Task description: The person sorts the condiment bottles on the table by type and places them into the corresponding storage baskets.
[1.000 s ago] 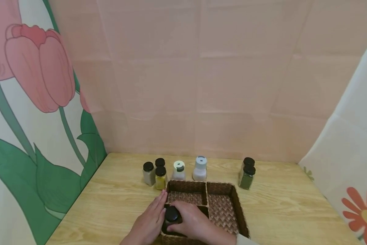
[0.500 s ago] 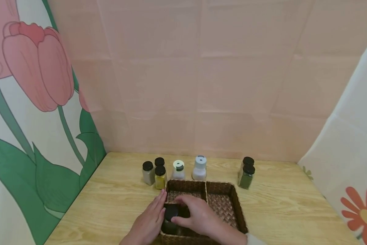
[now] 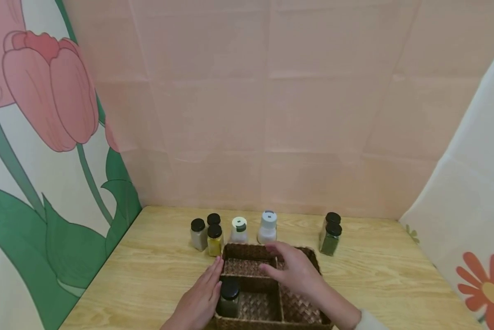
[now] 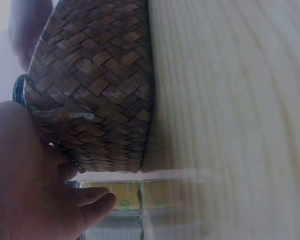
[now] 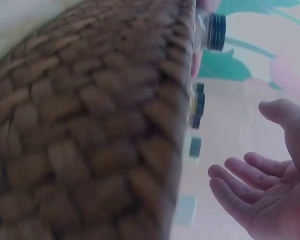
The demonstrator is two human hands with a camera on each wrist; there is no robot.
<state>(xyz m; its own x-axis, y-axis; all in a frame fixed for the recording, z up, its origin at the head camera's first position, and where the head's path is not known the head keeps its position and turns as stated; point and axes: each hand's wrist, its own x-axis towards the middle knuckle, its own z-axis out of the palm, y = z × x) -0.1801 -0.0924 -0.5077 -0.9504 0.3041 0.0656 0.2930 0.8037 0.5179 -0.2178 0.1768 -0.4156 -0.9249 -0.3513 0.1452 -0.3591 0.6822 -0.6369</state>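
A brown woven basket (image 3: 251, 323) with several compartments stands on the table. Inside its near left compartment, a black-lidded spice jar (image 3: 230, 300) is upright against the left wall. My left hand (image 3: 199, 295) lies along the basket's left side, fingers fairly straight and touching the rim; the left wrist view shows that hand (image 4: 40, 185) beside the woven wall. Above the basket's right part hovers my right hand (image 3: 294, 270), thumb and fingers spread, holding nothing. In the right wrist view the same hand (image 5: 270, 175) has its fingers apart, clear of the wall.
Behind the basket's left corner stand a grey-filled jar (image 3: 199, 236), a yellow-filled jar (image 3: 215, 243) and another black-lidded jar (image 3: 213, 219). Two white-topped bottles (image 3: 239, 229) (image 3: 267, 228) stand behind the basket. Two dark-lidded jars (image 3: 330, 240) (image 3: 333, 217) are at the right.
My right hand has let go of the spice jar in the near left compartment and moved up and to the right. The left hand stays at the basket's side.
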